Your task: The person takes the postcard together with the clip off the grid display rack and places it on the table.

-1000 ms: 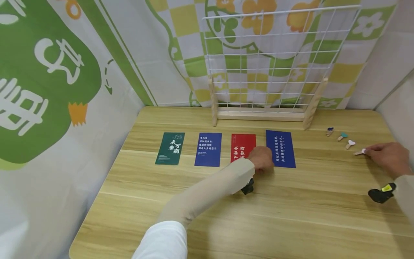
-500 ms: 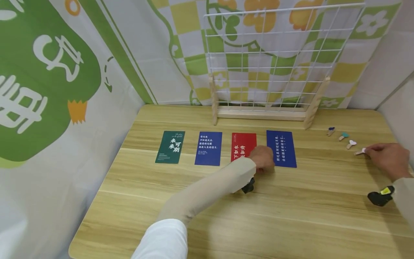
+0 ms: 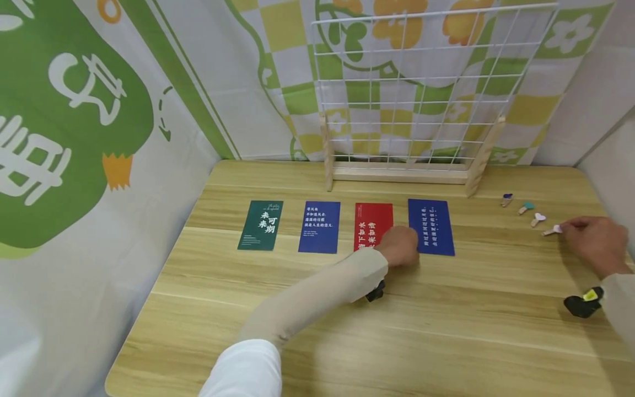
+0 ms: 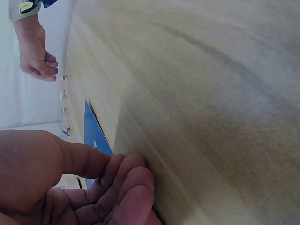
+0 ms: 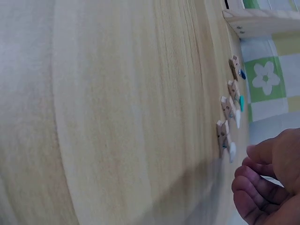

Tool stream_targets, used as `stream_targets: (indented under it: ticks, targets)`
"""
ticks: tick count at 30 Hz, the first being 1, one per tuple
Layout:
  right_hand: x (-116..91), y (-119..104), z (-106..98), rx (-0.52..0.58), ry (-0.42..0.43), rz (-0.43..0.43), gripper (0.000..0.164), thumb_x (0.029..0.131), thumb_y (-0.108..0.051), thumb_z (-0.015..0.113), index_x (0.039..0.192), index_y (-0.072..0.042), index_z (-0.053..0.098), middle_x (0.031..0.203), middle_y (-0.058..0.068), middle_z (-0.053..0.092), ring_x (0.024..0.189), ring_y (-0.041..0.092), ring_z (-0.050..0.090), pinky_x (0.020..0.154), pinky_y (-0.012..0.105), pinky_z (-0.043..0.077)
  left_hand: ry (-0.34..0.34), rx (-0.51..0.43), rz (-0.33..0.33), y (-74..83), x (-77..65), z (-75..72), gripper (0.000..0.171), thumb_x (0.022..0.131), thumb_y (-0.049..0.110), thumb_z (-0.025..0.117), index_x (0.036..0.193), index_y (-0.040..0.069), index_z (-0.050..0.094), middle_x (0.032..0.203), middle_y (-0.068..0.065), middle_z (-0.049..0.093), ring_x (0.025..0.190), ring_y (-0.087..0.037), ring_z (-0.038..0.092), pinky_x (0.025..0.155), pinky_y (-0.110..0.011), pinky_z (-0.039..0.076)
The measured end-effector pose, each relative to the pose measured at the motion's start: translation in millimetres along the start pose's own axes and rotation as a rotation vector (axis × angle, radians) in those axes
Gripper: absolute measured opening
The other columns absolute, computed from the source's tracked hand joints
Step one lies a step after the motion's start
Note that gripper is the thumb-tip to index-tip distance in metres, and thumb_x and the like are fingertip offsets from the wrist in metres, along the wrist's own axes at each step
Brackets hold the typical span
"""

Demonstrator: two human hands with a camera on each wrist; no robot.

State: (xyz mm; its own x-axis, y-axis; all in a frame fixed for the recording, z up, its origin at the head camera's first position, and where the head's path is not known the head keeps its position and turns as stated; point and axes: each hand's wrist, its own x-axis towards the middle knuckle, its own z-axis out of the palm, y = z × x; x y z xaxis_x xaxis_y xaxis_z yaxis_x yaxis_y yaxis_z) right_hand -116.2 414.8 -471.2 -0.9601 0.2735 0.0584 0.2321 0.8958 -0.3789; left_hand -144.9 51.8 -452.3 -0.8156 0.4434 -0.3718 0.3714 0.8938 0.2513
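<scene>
In the head view my left hand [image 3: 399,246] is low over the table, with its fingers loosely curled. It covers the lower right part of a red card [image 3: 372,218] and lies beside the left edge of a blue card [image 3: 431,227]. The left wrist view has that blue card [image 4: 96,126] behind my thumb and index finger, with nothing visible held. My right hand [image 3: 597,242] hovers beside the nearest small wooden clothespin [image 3: 550,230], which has a white heart. The right wrist view shows a gap between the loosely bent fingers and this clothespin [image 5: 224,138].
A green card [image 3: 261,225] and another blue card [image 3: 319,227] lie to the left in the row. Behind stands a white wire grid [image 3: 416,103] on a wooden base [image 3: 399,175]. More clothespins, with a white heart [image 3: 538,219], teal [image 3: 526,208] and dark blue [image 3: 506,199] tops, form a slanting line.
My left hand has shifted slightly down and left, baring more of the red card's writing. A small gap has opened between my right fingertips and the nearest clothespin.
</scene>
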Motion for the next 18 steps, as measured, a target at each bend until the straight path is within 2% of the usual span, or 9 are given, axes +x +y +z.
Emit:
stream_targets:
  ticks: [4, 10, 14, 18]
  targets:
    - [-2, -6, -3, -0.024, 0.036, -0.023, 0.032, 0.097, -0.013, 0.049, 0.106, 0.015, 0.061, 0.1, 0.033, 0.066, 0.092, 0.051, 0.059, 0.084, 0.055, 0.037, 0.002, 0.032, 0.028, -0.3, -4.6, -0.6, 0.023, 0.089, 0.013, 0.063, 0.067, 0.014, 0.057, 0.064, 0.003, 0.05, 0.059, -0.011, 0.048, 0.047, -0.022, 0.04]
    - [-4, -27, -9, -0.032, 0.13, -0.154, 0.032, 0.096, -0.012, 0.049, 0.105, 0.015, 0.061, 0.092, 0.034, 0.065, 0.079, 0.049, 0.061, 0.069, 0.054, 0.042, -0.003, 0.048, 0.045, 4.1, -10.1, -2.3, 0.026, 0.092, 0.015, 0.061, 0.066, 0.015, 0.056, 0.062, 0.004, 0.048, 0.054, -0.009, 0.045, 0.045, -0.021, 0.039]
    - [-4, -44, -11, -0.006, 0.12, -0.185, 0.037, 0.099, -0.017, 0.048, 0.115, 0.014, 0.059, 0.099, 0.036, 0.063, 0.084, 0.05, 0.06, 0.071, 0.059, 0.044, 0.019, 0.072, 0.096, 10.6, -12.7, -4.0, 0.028, 0.096, 0.02, 0.057, 0.069, 0.015, 0.058, 0.058, 0.005, 0.048, 0.049, -0.007, 0.042, 0.042, -0.019, 0.038]
    - [-5, -59, -8, 0.04, 0.097, -0.217, 0.042, 0.1, -0.021, 0.048, 0.126, 0.012, 0.055, 0.112, 0.038, 0.06, 0.094, 0.054, 0.057, 0.071, 0.063, 0.044, 0.089, 0.097, 0.174, 17.2, -15.6, -2.8, 0.023, 0.099, 0.031, 0.057, 0.086, 0.014, 0.065, 0.069, 0.005, 0.062, 0.055, -0.005, 0.053, 0.05, -0.017, 0.045]
